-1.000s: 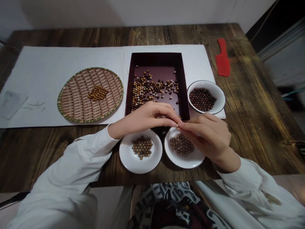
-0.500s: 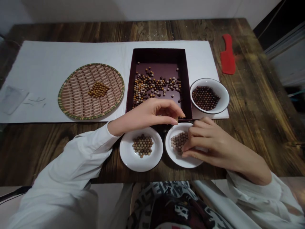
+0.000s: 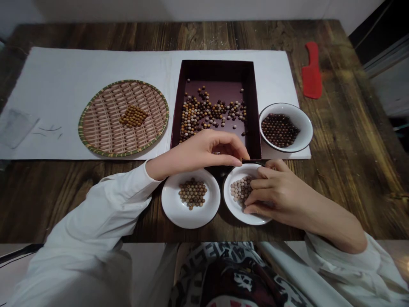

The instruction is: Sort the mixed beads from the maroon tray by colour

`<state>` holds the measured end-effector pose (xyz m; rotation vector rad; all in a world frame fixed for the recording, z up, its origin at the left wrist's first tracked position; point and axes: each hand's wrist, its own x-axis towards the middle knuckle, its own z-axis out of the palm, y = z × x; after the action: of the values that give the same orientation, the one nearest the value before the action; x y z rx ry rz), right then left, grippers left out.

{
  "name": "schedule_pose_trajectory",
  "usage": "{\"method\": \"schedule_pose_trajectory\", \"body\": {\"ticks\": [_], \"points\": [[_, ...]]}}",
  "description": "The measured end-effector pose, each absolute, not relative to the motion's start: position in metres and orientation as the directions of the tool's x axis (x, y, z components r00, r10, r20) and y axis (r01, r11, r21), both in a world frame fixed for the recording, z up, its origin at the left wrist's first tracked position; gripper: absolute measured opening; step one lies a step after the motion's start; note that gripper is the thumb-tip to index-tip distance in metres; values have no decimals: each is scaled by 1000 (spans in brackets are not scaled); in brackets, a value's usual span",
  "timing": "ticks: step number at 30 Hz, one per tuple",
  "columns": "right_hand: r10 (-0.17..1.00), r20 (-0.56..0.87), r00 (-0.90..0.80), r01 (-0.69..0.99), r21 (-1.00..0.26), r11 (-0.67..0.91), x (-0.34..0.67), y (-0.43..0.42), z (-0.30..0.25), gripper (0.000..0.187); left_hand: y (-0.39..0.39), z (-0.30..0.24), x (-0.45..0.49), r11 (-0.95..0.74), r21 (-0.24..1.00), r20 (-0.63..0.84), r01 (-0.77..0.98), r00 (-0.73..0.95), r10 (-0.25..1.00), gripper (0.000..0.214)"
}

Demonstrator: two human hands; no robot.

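Note:
My left hand (image 3: 220,149) arches over the near rim of a dark maroon box (image 3: 177,94), thumb and fingertips drawn close together at that rim. Whatever lies between them is too small to make out. Loose brown, yellow and pale beads (image 3: 191,115) are scattered inside the box. My right hand (image 3: 275,192) reaches into a white dish (image 3: 234,209) of pale beads (image 3: 240,187), with its fingers curled and closed low among them. Its fingertips are partly hidden, so their hold cannot be seen. Beside it, another white dish (image 3: 171,213) holds brownish beads (image 3: 192,192).
A round woven tray (image 3: 99,115) carries a patch of yellow-brown beads (image 3: 133,116). Right of the box stands a white bowl (image 3: 305,128) with dark beads (image 3: 279,130). A red comb (image 3: 312,79) lies on the wooden table (image 3: 338,140). White paper (image 3: 64,76) lies beneath the tray and box.
The whole view has shifted slightly. My right hand's fingers have edged a little within the pale-bead dish. My left hand keeps nearly the same pose at the box rim.

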<state>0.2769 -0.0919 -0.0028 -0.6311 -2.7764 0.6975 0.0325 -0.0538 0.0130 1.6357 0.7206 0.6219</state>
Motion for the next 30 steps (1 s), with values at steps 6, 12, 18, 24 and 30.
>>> {"method": "schedule_pose_trajectory", "body": {"ticks": [6,12,18,24,30], "points": [[486,71,-871,394,-488,779,275,-89,11,32,-54,12,32,-133,982,11,136,656,755,10],[589,187,-786,437,-505,744,275,-88,23,28,-54,12,32,-141,982,22,129,656,754,9],[707,294,-643,407,-651,641,278,-98,20,25,-54,12,32,-137,982,19,130,653,757,9],[751,336,-568,445,-642,624,275,-101,17,23,-54,11,32,-115,986,6,123,657,754,9],[775,369,-514,448,-655,609,275,-101,14,18,-54,11,32,-122,988,31,92,661,750,10]]}}
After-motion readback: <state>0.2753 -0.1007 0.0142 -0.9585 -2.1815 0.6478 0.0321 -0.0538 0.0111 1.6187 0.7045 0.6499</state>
